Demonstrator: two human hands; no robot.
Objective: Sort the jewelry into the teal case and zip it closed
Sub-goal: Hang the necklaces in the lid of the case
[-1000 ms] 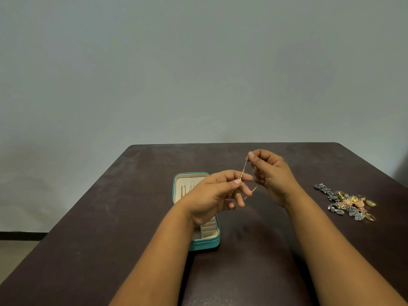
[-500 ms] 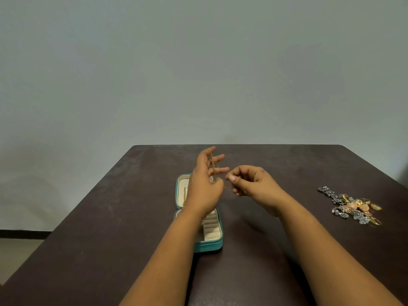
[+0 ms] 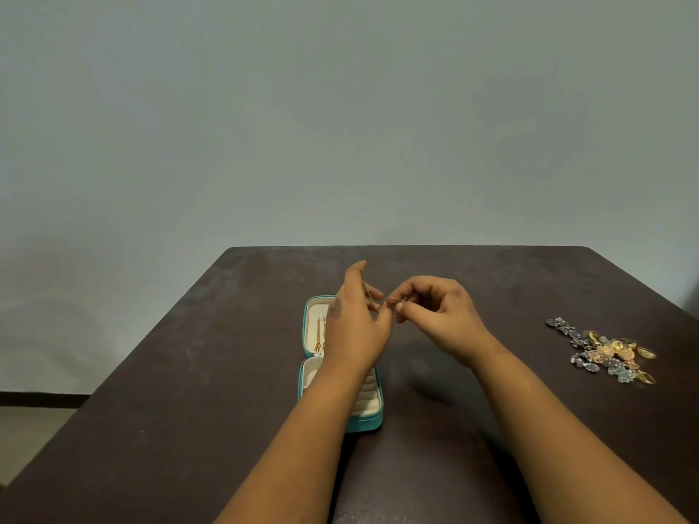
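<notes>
a thin gold chain (image 3: 366, 290) hangs in the air between both hands, just above the far half of the open teal zip case with cream lining (image 3: 308, 380). the left hand (image 3: 353, 327) stands upright, fingers extended, the chain draped over them. the right hand (image 3: 435, 315) pinches the chain's other end between curled fingertips. one gold chain already lies in the case's far half. off to the right on the dark brown desk (image 3: 189, 372), well apart, waits a heap of silver, gold and pink jewelry (image 3: 609, 353). the risk: so fine a chain could slip off those straight fingers, or tangle with the one already stowed.
</notes>
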